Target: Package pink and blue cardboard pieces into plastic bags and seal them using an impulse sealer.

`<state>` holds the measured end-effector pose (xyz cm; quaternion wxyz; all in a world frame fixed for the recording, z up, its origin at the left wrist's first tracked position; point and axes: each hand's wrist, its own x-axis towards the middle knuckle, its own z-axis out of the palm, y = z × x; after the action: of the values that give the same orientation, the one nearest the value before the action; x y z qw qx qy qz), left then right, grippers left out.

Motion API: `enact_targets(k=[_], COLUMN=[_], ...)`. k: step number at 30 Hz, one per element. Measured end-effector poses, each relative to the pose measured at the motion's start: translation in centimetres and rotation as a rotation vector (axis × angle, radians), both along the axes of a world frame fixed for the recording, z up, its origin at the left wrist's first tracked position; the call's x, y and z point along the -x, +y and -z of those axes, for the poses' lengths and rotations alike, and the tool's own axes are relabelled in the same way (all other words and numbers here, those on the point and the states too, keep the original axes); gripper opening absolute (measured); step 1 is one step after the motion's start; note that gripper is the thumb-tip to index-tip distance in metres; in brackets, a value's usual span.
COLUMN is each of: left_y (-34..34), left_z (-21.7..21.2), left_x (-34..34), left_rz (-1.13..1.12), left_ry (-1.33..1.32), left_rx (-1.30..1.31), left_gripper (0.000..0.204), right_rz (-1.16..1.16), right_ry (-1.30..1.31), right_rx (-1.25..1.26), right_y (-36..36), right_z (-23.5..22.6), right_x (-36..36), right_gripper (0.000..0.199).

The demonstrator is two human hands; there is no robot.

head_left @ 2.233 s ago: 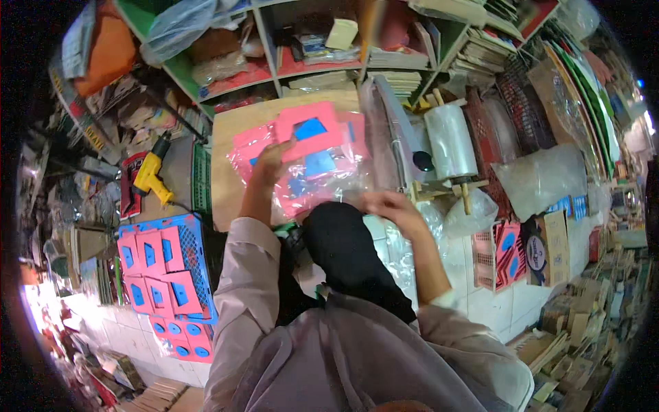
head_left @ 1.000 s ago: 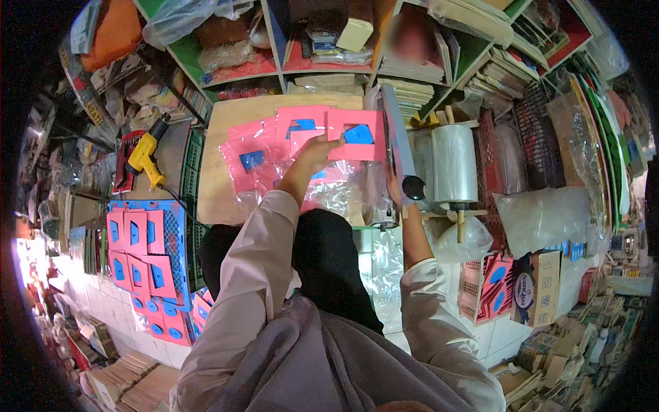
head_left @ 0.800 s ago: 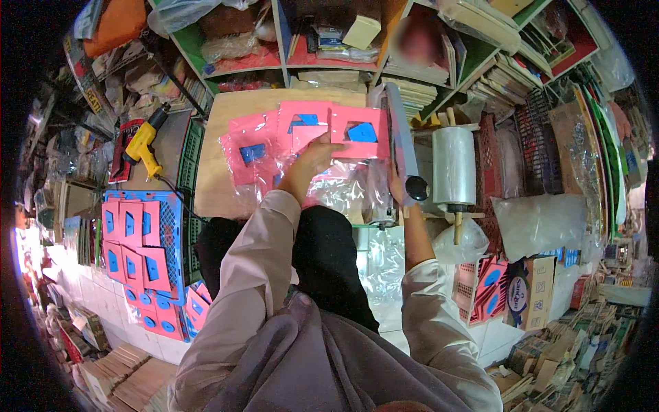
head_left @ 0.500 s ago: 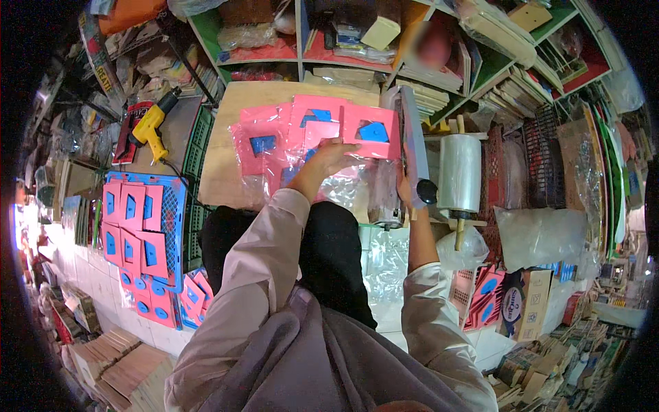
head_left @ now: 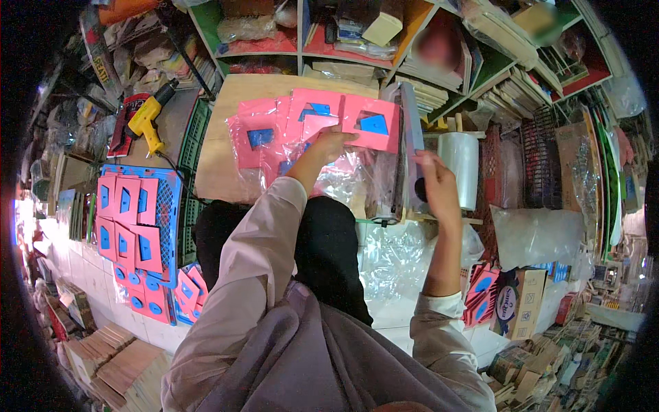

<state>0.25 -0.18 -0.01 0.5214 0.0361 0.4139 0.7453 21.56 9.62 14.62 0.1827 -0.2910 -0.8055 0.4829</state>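
My left hand (head_left: 333,144) reaches over the wooden board and pinches the lower left edge of a pink card (head_left: 386,139) with a blue piece in its window. The card's right edge lies against a long bag sealer (head_left: 386,192). My right hand (head_left: 441,189) is at the right side of the sealer's grey arm (head_left: 410,117), its bent fingers on the arm's edge. A dark round knob (head_left: 421,189) is partly hidden by that hand. More pink cards (head_left: 255,147) in clear plastic overlap on the board, left of and under my left hand.
A blue crate (head_left: 171,185) on the left bears several pink cards. Behind it lies a yellow glue gun (head_left: 147,123) with a cord. A roll of clear film (head_left: 458,168) stands right of the sealer. Packed shelves (head_left: 300,41) border the far side. A carton (head_left: 528,302) stands at the right.
My right hand has come from beneath the sealer's arm to its right side, its back now showing. My left hand and the held card have shifted only slightly.
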Motion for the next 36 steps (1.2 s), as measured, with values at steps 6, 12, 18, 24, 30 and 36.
enact_targets(k=[6,12,18,24,30,36], left_y=[0.2,0.1,0.4,0.5,0.6,-2.8], left_z=[0.1,-0.2,0.2,-0.8,-2.2,-1.3], left_x=[0.4,0.5,0.7,0.6,-0.4,2.3], left_rz=[0.050,0.086,0.056,0.041,0.023,-0.004], left_ry=[0.061,0.063,0.095,0.046,0.180,0.308], left_rx=[0.055,0.006,0.069,0.090,0.078,0.279], left_gripper=[0.034,0.033,0.030,0.029,0.039,0.041], right_rz=[0.067,0.109,0.122,0.133,0.186,0.439], right_ry=[-0.110,-0.108,-0.032,-0.022,0.113,-0.056], right_rx=[-0.373,-0.596,-0.732,-0.747,-0.409,0.263], right_y=[-1.5,-2.8,-3.0,-3.2,-1.5,1.2], right_z=[4.2,6.8,7.2,7.3,8.3,14.5], right_x=[1.3,1.0,1.2,1.1,0.8,-1.7], right_gripper=[0.041,0.033,0.022,0.031,0.046,0.043])
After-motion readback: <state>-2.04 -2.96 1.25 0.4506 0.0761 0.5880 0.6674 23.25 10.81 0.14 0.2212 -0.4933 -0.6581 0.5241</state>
